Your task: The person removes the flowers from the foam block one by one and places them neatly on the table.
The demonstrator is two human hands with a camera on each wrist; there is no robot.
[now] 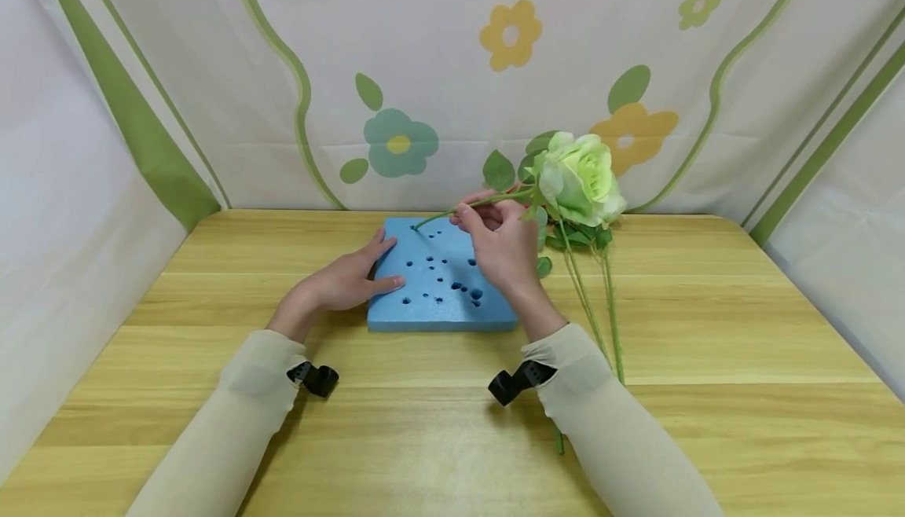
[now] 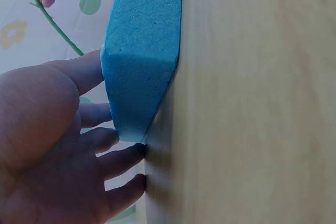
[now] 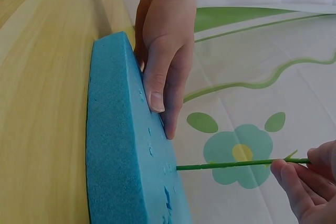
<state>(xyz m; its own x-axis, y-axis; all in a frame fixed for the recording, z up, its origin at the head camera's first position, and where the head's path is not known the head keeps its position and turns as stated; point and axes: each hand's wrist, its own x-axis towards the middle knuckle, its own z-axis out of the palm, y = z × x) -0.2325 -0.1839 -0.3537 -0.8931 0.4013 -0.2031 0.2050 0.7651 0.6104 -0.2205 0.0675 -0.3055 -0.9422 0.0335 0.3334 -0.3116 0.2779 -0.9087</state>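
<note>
My right hand (image 1: 502, 242) pinches the green stem (image 3: 236, 164) of an artificial rose with a pale green bloom (image 1: 583, 177). The stem slants down to the left, its lower end at a hole near the back left corner of a blue foam block (image 1: 452, 314). In the right wrist view the stem's tip meets the block's top face. My left hand (image 1: 353, 275) braces the block's left side, thumb on top and the other fingers spread along the edge (image 2: 68, 124). The block lies flat on the table, its top pitted with several holes.
More artificial flower stems (image 1: 612, 313) lie on the wooden table (image 1: 707, 328) right of the block, partly under my right forearm. Their leaves (image 1: 576, 236) show below the pale bloom, which hides the flower heads. A patterned cloth (image 1: 438, 45) hangs behind the table.
</note>
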